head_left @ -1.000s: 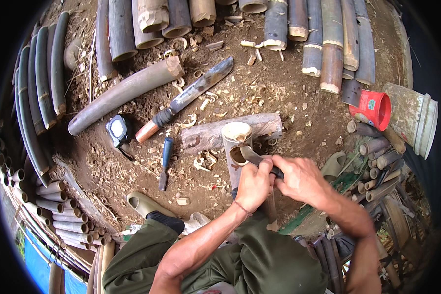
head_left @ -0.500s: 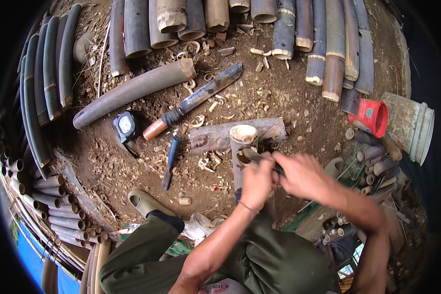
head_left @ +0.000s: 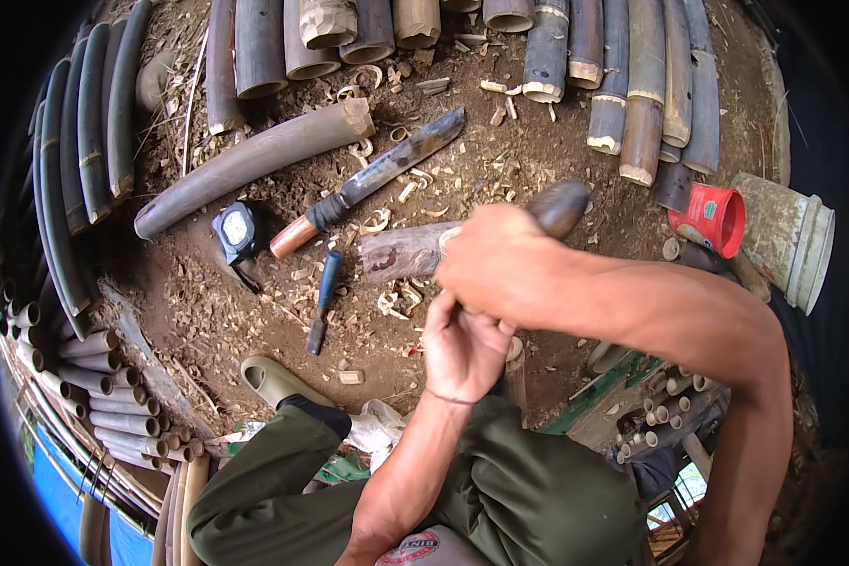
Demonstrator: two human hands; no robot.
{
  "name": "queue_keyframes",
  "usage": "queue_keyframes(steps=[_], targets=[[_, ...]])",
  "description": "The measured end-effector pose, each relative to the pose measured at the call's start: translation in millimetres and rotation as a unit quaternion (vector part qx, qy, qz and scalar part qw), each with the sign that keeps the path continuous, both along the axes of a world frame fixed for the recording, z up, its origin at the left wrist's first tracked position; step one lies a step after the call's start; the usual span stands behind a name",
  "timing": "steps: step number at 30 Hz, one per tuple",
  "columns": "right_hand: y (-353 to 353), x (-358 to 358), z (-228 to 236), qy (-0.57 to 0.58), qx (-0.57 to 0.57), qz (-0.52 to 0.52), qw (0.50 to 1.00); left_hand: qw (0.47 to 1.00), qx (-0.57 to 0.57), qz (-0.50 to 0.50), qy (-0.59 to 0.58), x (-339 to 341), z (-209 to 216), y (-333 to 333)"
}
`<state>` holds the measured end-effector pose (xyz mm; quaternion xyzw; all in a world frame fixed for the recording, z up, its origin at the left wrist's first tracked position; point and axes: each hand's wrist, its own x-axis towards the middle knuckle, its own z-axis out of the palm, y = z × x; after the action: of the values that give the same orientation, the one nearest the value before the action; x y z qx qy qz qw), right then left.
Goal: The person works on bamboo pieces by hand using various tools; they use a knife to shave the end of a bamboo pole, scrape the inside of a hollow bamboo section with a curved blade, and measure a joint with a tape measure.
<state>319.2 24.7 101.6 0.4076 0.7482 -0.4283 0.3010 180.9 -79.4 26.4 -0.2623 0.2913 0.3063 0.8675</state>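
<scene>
My right hand (head_left: 500,259) is closed in a fist around a tool with a dark, rounded end (head_left: 558,208) that sticks out beyond the knuckles. The rest of that tool is hidden. Just below it, my left hand (head_left: 467,344) has its palm turned up, its fingertips covered by the right hand. Both hands are over an upright bamboo tube, mostly hidden, with a bit of its pale rim (head_left: 448,236) showing. Behind the tube a short bamboo log (head_left: 396,253) lies crosswise on the ground. A chisel with a blue handle (head_left: 325,297) lies to the left.
A large knife (head_left: 377,179) with a wooden handle, a tape measure (head_left: 239,231) and a bamboo length (head_left: 255,170) lie among shavings. Several bamboo poles (head_left: 646,94) line the far side. A red container (head_left: 712,219) and a whitish bucket (head_left: 783,236) are at right.
My right hand has moved up and left, across the top of the bamboo tube, turning the tool's dark end outward. My left hand has shifted slightly down and left, its palm now facing up.
</scene>
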Motion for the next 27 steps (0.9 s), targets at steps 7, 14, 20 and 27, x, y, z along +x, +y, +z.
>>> queue_keyframes(steps=[7, 14, 20, 27], targets=[[-137, 33, -12, 0.016, 0.1, -0.159, 0.982, 0.951, -0.059, -0.26, 0.154, 24, 14, -51], [-206, -48, -41, 0.061, 0.103, -0.578, 0.807, 0.636, 0.319, -0.607, 0.355, -21, -1, -16], [-203, -106, -70, 0.109, 0.041, -0.723, 0.681, 0.391, 0.504, -0.687, 0.347, -39, -26, 19], [-176, 9, -17, 0.093, 0.02, -0.42, 0.902, 0.801, 0.244, -0.494, 0.233, -12, 5, -13]])
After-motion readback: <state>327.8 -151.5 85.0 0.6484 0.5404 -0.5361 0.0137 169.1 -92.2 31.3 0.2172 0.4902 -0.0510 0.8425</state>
